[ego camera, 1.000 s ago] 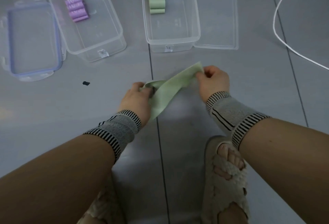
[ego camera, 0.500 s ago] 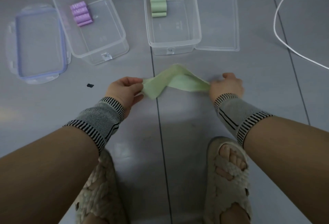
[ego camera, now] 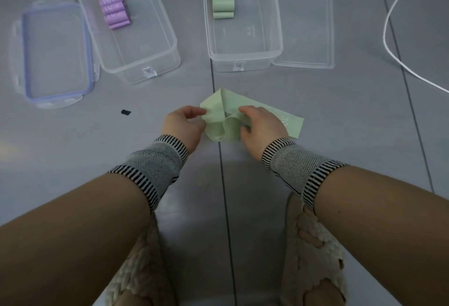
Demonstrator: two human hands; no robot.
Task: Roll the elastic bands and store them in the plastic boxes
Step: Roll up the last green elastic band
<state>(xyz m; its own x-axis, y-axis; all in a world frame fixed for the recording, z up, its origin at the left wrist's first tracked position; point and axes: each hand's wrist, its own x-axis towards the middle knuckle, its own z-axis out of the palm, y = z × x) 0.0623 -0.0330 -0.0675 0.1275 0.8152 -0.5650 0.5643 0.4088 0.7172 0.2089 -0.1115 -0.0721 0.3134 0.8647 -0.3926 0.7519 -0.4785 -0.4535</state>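
I pinched the thin, floppy pale-green elastic band point(ego camera: 227, 117) on the smooth grey table point(ego camera: 340, 116) near the clear plastic box with green rolls point(ego camera: 243, 57), left hand point(ego camera: 183, 123) nipping its folded corner, right hand point(ego camera: 261, 125) gripping the crumpled middle, apparently to straighten it for rolling.

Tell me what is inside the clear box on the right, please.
Inside the right clear box lie rolled green bands, stacked against its far left corner. The exact count is unclear. The remaining floor looks bare, and nothing covers the box.
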